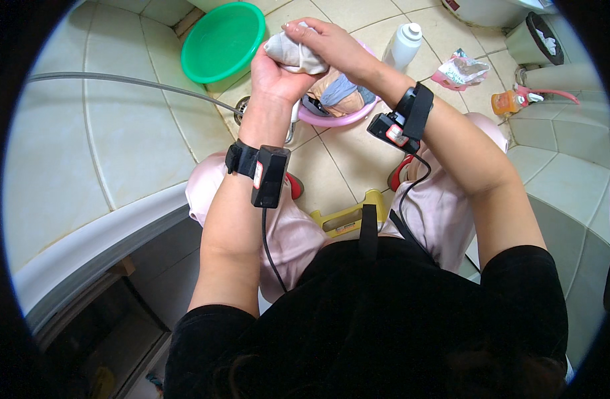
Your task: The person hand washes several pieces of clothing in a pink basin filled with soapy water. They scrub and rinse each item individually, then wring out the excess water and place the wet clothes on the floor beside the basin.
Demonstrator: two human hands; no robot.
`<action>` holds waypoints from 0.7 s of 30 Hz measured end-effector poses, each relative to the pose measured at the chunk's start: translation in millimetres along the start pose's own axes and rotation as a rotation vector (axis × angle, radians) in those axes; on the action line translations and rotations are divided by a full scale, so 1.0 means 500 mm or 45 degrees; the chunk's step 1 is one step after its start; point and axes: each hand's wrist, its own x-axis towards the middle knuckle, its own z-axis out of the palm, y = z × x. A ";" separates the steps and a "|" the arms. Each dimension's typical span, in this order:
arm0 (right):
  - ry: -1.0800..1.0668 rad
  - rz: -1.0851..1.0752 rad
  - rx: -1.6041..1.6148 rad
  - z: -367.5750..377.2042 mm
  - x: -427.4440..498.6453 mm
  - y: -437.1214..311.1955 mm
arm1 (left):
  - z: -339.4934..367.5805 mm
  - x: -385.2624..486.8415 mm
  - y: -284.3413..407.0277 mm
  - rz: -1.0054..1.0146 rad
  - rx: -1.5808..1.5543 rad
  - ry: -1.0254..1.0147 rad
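A bunched whitish ribbed cloth [292,54] lies in the upturned palm of my left hand [281,82]. From above, my right hand [330,45] rests its fingers on the same cloth, so both hands have it between them. Just beyond and below the hands is a pink basin [339,121] on the tiled floor, holding blue, peach and dark fabrics. My right wrist partly covers that basin. A white bottle with a white cap [404,46] stands behind my right forearm.
A green basin [224,42] is at the upper left, near a grey hose [150,85] running to a floor drain [242,107]. To the right are a pink-and-white packet [460,71], an orange bottle [506,103] and a bin [537,42]. A yellow plastic stool [377,202] shows between my legs.
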 end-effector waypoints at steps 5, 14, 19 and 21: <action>0.033 0.425 1.091 -0.046 0.011 -0.039 | -0.008 -0.007 0.029 -0.157 -0.221 -0.205; 0.148 0.419 1.610 -0.070 -0.011 -0.052 | 0.006 -0.020 0.034 -0.203 -0.253 -0.313; 0.154 0.431 1.626 -0.075 -0.008 -0.035 | 0.007 -0.018 0.031 -0.145 -0.225 -0.246; 0.101 0.424 1.706 -0.078 -0.007 -0.031 | 0.008 -0.020 0.031 -0.134 -0.218 -0.246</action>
